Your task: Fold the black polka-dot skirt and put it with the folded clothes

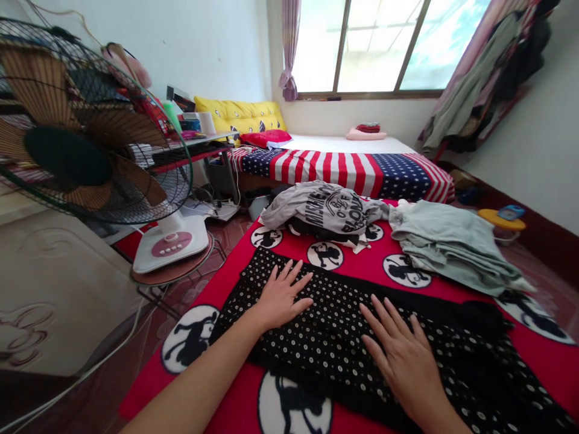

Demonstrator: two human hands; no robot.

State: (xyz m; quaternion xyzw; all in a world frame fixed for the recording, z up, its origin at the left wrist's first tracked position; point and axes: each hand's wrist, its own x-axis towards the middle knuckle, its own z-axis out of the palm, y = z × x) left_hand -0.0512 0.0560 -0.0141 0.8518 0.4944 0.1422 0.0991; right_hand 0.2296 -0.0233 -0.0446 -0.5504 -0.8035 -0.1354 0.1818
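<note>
- Pressing flat on a black dotted garment (344, 337), both hands lie palm down with fingers spread; neither grip is clenched or grasping anything.
- The left hand (281, 296) rests near the garment's upper left part, the right hand (404, 355) nearer its middle and closer to the camera.
- The garment lies spread on a red blanket (456, 301) printed with round cartoon patches, its long axis running from upper left to lower right, directly under both palms.
- Beyond the hands sit a grey printed shirt (323, 208) and a pale green folded pile (446, 244), well apart from the fingers.
- A standing fan (85, 150) is at the left.
</note>
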